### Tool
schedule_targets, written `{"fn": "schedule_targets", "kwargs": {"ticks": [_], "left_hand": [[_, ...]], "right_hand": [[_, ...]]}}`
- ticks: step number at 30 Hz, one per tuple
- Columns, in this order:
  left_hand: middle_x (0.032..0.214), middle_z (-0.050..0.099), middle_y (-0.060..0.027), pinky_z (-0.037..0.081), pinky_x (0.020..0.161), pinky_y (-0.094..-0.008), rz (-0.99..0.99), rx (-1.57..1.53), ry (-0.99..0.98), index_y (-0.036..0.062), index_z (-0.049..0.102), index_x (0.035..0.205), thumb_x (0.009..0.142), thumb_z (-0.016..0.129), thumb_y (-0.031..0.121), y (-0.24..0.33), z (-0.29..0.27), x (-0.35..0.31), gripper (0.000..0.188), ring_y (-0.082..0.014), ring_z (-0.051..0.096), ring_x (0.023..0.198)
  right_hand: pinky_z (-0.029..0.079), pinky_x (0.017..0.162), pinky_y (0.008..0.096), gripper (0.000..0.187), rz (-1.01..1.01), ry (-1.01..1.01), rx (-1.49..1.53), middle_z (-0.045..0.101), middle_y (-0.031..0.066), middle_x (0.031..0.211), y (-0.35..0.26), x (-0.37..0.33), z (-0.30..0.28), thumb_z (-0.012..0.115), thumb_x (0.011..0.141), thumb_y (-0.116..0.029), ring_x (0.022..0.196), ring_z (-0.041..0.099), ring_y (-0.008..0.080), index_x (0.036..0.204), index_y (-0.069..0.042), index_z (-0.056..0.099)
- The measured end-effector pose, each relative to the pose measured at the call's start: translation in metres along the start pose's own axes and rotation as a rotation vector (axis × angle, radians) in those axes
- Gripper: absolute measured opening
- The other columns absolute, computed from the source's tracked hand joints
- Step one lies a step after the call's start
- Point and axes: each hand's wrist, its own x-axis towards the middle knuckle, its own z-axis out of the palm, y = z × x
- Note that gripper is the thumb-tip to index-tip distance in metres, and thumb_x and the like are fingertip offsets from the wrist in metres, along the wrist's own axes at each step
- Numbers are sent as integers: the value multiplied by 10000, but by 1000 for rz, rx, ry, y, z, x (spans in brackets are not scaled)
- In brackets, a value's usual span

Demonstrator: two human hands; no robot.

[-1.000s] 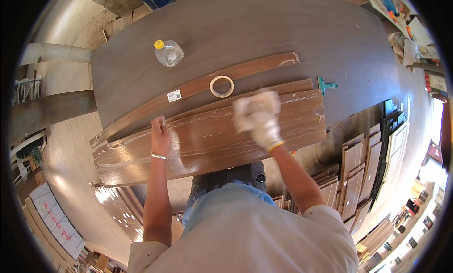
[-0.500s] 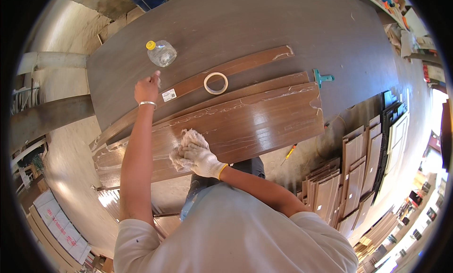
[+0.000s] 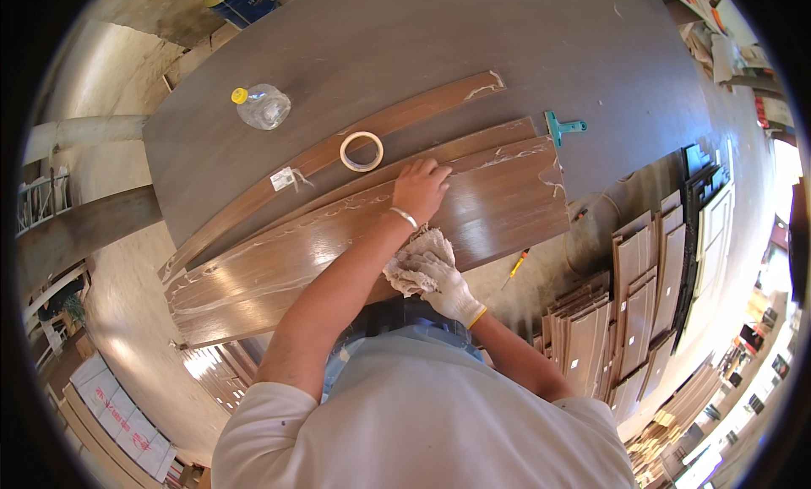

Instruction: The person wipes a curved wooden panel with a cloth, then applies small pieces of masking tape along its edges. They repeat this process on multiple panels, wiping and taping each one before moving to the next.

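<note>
A brown wooden panel (image 3: 338,252) with a glossy face lies on the dark table, pale thin strips curling along its far edge. At that edge my bare left hand (image 3: 421,190), a bracelet on its wrist, has its fingers bent together; what they pinch, if anything, is too small to make out. My right hand (image 3: 453,293), in a white knitted glove, grips a crumpled pinkish rag (image 3: 418,259) at the panel's near edge. Beyond the panel lie two narrower brown strips, a roll of tape (image 3: 346,153) resting on the farther strip (image 3: 422,106).
A clear bottle with a yellow cap (image 3: 269,109) stands far left on the table (image 3: 507,32). A teal clamp-like tool (image 3: 564,127) lies past the panel's right end. At right, a yellow-handled screwdriver (image 3: 517,265) lies below the table, near stacked brown panels (image 3: 638,307).
My left hand has come from beside the bottle to the panel's far edge, leaving a pale scrap by the label on the far strip. My right hand has moved the rag rightward along the panel.
</note>
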Motion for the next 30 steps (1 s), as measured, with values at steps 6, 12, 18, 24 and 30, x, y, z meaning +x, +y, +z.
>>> {"fn": "schedule_targets", "kwargs": {"ticks": [6, 12, 18, 24, 30], "left_hand": [[1005, 609, -44, 467, 935, -447, -53, 76, 61, 151, 724, 982, 873, 789, 171, 11, 41, 18, 128, -290, 603, 1069], [1059, 605, -122, 457, 927, -466, 17, 250, -22, 63, 710, 950, 849, 709, 84, 15, 43, 27, 104, -315, 584, 1115], [1077, 626, -153, 481, 862, -492, -306, 288, 248, 64, 695, 893, 827, 646, 17, -39, -7, 43, 95, -358, 620, 1052], [1157, 754, -177, 570, 960, -517, -1006, 339, 299, 88, 810, 1074, 1013, 636, 333, -155, -109, -2, 307, -389, 714, 1140], [1366, 664, -141, 533, 1042, -524, -792, 215, 63, 127, 767, 1186, 939, 741, 333, -162, -89, -25, 323, -376, 650, 1259]], "right_hand": [[482, 1147, 465, 446, -10, 61, 20, 700, 63, 1357, 6, -14, -6, 725, 860, -67, 1346, 596, 335, 1299, -143, 723], [438, 1205, 509, 465, -116, 60, 7, 713, 97, 1337, 11, -11, -4, 745, 801, -34, 1351, 609, 352, 1259, -115, 738], [414, 1220, 526, 418, -246, -9, -33, 692, 76, 1381, -5, 25, 15, 769, 846, -148, 1373, 592, 333, 1261, -108, 736], [263, 1317, 536, 706, -421, -290, -67, 584, 188, 1542, -41, 61, 56, 786, 808, -217, 1520, 449, 381, 1466, -45, 599], [248, 1322, 574, 868, -446, -351, 12, 535, 208, 1587, -53, 62, 37, 797, 766, -174, 1539, 418, 409, 1572, -48, 499]]}}
